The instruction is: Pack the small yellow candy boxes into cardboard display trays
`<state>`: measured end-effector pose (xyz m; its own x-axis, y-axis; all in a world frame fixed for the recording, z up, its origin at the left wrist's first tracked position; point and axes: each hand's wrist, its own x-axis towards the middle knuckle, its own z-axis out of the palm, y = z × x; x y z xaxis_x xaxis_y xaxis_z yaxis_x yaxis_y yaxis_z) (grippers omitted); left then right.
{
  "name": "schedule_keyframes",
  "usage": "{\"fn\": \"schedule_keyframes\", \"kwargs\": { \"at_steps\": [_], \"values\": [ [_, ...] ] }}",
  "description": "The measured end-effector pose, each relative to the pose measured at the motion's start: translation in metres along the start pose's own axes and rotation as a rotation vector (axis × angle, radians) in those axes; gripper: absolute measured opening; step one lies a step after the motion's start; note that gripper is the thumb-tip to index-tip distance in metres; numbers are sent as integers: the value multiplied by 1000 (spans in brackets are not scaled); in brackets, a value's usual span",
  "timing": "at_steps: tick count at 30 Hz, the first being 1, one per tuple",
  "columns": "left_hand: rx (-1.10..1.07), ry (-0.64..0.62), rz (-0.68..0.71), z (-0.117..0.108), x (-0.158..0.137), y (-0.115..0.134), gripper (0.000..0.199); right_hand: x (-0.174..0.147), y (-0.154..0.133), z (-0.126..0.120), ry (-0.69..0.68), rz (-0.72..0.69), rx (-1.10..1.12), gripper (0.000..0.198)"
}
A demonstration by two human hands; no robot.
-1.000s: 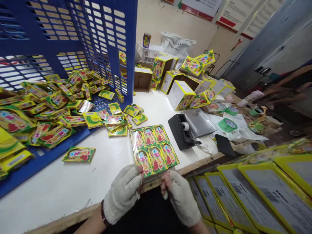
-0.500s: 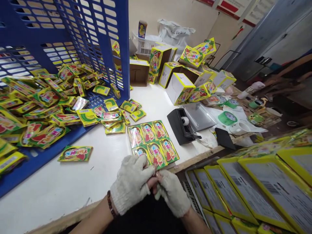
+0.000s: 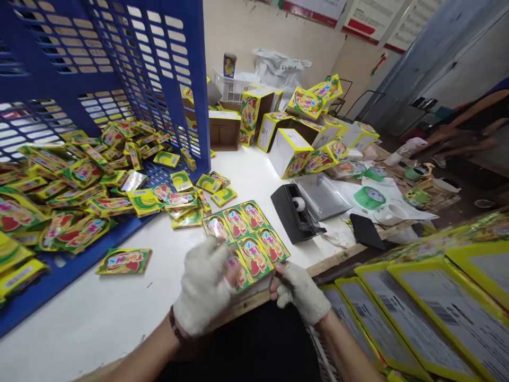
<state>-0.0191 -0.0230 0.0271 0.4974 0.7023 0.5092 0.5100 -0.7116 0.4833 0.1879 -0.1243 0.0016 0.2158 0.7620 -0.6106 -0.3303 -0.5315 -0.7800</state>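
The gloved hands have drawn apart, so the block of six boxes (image 3: 254, 245) on the white table (image 3: 131, 302) is now flanked: the left hand (image 3: 204, 286), blurred, half-curled at its near left, the right hand (image 3: 304, 292) curled tighter by its near right corner, though I can't tell whether either grips anything.

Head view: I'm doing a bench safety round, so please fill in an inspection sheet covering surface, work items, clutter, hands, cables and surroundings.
Surface: white table, wooden edging.
Work items: pack block, six faces up in two rows; loose packs, many in the blue crate.
Clutter: tape dispenser, green tape roll, clear plastic, open boxes.
Hands: left hand blurred at the block's near-left part, contact unclear; right hand at its near-right corner.
Cables: possibly one along the far wall; unclear.
Surroundings: barcoded boxes at lower right, wall posters, another person.
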Motion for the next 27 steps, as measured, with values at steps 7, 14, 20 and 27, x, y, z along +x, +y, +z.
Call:
{"fn": "schedule_keyframes", "kwargs": {
  "at_steps": [7,14,20,27],
  "values": [
    [-356,-87,-436,-3,27,-84,44,4,-10,-4,519,-631,-695,42],
    [-283,-96,-484,-8,-55,-35,35,-15,45,44,435,-1245,-1352,70],
    [-365,204,-539,-10,-10,-56,40,18,24,18,284,-1410,-1350,63],
    [-588,-107,-504,13,-38,-28,53,21,-22,-22,237,-1354,-1339,32]
  ]
}}
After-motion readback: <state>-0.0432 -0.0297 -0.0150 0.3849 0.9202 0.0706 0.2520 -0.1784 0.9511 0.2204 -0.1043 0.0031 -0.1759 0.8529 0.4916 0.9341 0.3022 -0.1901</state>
